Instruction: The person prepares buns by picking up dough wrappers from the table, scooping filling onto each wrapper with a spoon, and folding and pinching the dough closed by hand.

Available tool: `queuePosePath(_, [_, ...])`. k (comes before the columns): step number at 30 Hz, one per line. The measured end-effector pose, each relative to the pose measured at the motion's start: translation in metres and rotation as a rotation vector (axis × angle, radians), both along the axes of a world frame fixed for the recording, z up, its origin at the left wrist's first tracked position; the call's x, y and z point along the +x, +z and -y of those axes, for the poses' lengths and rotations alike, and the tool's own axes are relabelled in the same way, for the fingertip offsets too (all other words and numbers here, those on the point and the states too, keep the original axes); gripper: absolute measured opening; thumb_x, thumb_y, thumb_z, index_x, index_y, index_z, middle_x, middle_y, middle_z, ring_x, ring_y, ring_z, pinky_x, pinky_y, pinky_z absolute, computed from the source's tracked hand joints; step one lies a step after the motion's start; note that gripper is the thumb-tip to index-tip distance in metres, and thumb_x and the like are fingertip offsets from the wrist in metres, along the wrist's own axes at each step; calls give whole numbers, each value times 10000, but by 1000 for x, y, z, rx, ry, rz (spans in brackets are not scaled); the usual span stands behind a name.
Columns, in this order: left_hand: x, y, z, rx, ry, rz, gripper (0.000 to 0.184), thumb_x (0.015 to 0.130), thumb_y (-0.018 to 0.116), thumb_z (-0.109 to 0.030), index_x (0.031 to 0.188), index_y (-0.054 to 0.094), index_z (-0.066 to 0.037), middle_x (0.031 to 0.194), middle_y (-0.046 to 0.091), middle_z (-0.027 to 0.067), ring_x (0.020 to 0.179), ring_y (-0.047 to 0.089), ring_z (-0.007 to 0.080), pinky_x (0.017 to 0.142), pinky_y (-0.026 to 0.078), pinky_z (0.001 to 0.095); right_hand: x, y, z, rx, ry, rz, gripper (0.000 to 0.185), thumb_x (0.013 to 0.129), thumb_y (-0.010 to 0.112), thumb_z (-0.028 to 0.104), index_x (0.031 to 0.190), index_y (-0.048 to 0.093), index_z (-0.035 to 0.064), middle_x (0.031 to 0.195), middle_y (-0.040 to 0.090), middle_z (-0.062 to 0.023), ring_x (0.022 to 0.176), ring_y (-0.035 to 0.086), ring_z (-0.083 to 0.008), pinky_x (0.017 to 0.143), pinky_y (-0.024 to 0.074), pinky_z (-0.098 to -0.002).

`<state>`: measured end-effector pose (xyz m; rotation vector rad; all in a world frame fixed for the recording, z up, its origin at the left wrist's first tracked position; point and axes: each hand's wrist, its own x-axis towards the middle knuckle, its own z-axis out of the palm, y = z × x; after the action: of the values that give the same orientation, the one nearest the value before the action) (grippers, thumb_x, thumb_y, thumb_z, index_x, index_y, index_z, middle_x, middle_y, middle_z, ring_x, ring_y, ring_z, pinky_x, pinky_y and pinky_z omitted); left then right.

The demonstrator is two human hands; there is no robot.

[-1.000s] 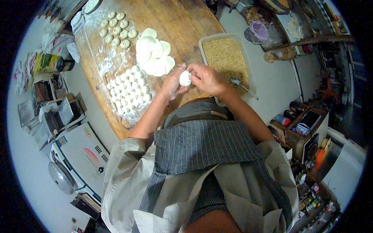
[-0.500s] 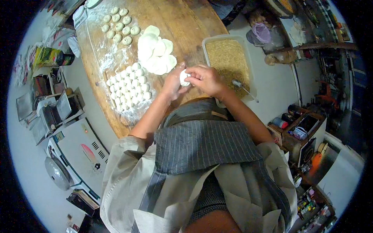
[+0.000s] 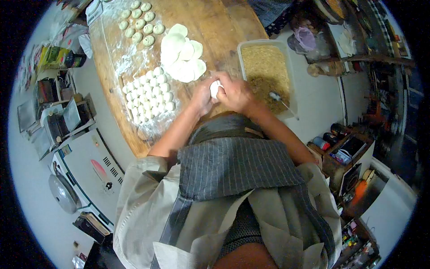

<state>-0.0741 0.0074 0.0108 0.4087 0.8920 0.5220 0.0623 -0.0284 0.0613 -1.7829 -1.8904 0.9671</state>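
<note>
A white stuffed bun [image 3: 215,89] sits between my two hands at the table's near edge. My left hand [image 3: 204,96] cups it from the left side. Over its top and right side, the fingers of my right hand [image 3: 236,95] are closed on the dough, hiding much of it. Just beyond my hands lies an overlapping pile of flat round dough wrappers [image 3: 181,56]. To my right stands a plastic tub [image 3: 240,56] of brownish filling [image 3: 264,60], with a spoon [image 3: 275,96] resting in it.
Pleated buns [image 3: 148,28] stand at the far left of the wooden table [image 3: 215,27]. Nearer, small dough pieces [image 3: 154,92] sit in rows on flour, beside a thin wooden stick [image 3: 121,87]. Another person's dark patterned clothing [image 3: 271,11] shows at the far edge.
My right hand has turned and closed further over the bun, covering more of it. The view has shifted slightly, and more of the other person's clothing shows at the top.
</note>
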Motion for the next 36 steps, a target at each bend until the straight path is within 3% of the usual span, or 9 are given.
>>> queuePosePath(9, [-30, -29, -16, -113, 7, 231, 375, 971, 404, -379, 1010, 579, -49, 815, 670, 100, 702, 659, 228, 575, 570, 337, 5, -39, -18, -10, -216, -836, 364, 809, 643, 171, 1107, 537, -10, 838, 622, -189, 771, 636, -334, 676, 501, -372])
queuePosePath(11, [-33, -28, -18, -140, 41, 296, 397, 984, 375, -386, 1015, 569, -42, 774, 666, 134, 687, 659, 252, 599, 570, 365, 6, -10, -23, -138, -134, -328, 483, 767, 708, 226, 1131, 523, -31, 910, 629, -193, 841, 631, -344, 724, 506, -371])
queuePosePath(12, [-33, -27, -20, -147, 48, 295, 397, 984, 375, -386, 1015, 569, -42, 774, 666, 134, 687, 659, 252, 599, 570, 365, 1, -22, -28, 238, 78, -271, 603, 715, 760, 269, 1178, 510, -25, 986, 613, -203, 879, 621, -357, 754, 506, -396])
queuePosePath(15, [-27, -20, -23, -173, 154, 190, 438, 1009, 287, -366, 1028, 577, -38, 800, 654, 126, 667, 633, 248, 602, 540, 364, -9, -37, -32, 231, 258, -124, 675, 742, 751, 268, 1291, 462, 3, 1238, 524, -216, 1105, 541, -351, 904, 455, -397])
queuePosePath(18, [-26, -33, -20, -170, 279, -9, 426, 1010, 297, -393, 1141, 522, -57, 990, 636, 90, 895, 622, 231, 817, 512, 381, -15, -38, -41, 172, 291, -132, 722, 732, 751, 266, 1328, 433, 10, 1223, 530, -224, 1094, 538, -375, 923, 440, -405])
queuePosePath(25, [-39, -54, -18, -271, 313, -4, 468, 1006, 292, -433, 1185, 495, -51, 1044, 618, 119, 917, 618, 218, 822, 504, 384, -24, -92, -58, -68, 335, -246, 630, 734, 722, 224, 1272, 484, -2, 1154, 552, -244, 1043, 550, -397, 890, 455, -423])
queuePosePath(27, [-76, -80, -13, -134, 83, -176, 514, 1001, 286, -455, 1186, 479, -16, 916, 621, 128, 748, 628, 200, 668, 528, 315, -22, -128, -87, 108, 139, -124, 557, 739, 689, 173, 1229, 506, -17, 1111, 566, -237, 1010, 561, -391, 866, 464, -423])
queuePosePath(33, [-113, -100, -31, 18, 74, -400, 354, 964, 478, -295, 1137, 557, 4, 913, 649, 122, 841, 646, 221, 702, 532, 321, 6, -195, -148, 210, 38, 287, 547, 728, 638, 87, 1244, 487, -11, 1110, 570, -224, 980, 553, -403, 842, 458, -457])
queuePosePath(36, [-124, -98, -82, 624, -44, -883, 265, 918, 528, -156, 1131, 607, -18, 966, 655, 116, 883, 631, 221, 768, 498, 318, 9, -195, -149, 159, 29, 277, 546, 739, 623, 71, 1257, 473, -9, 1110, 565, -219, 1004, 535, -410, 872, 442, -467])
